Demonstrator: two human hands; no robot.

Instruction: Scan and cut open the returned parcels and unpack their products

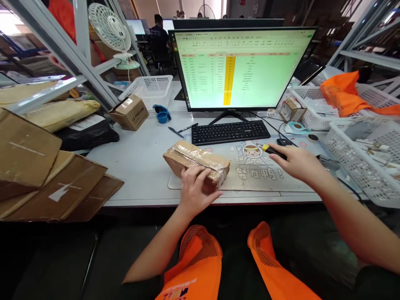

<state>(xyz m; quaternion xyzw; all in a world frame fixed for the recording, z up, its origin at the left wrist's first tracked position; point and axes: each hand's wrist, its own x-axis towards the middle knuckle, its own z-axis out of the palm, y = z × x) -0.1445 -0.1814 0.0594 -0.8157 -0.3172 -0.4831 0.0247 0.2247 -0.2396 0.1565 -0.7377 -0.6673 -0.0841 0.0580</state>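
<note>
A small brown cardboard parcel (195, 162), wrapped in clear tape, lies on the desk mat (250, 177) in front of me. My left hand (195, 187) rests on its near side, fingers curled over the top edge. My right hand (295, 162) reaches out to the right and closes round a black and yellow handheld device (272, 150), probably a scanner, just right of the keyboard (229, 131).
A monitor (240, 68) shows a spreadsheet. Flattened cartons (46, 175) and padded mailers (59, 112) lie at the left. A small box (129, 112), tape dispenser (161, 113), pens (183, 129), fan (111, 31) and white baskets (365, 162) ring the desk. People sit far behind.
</note>
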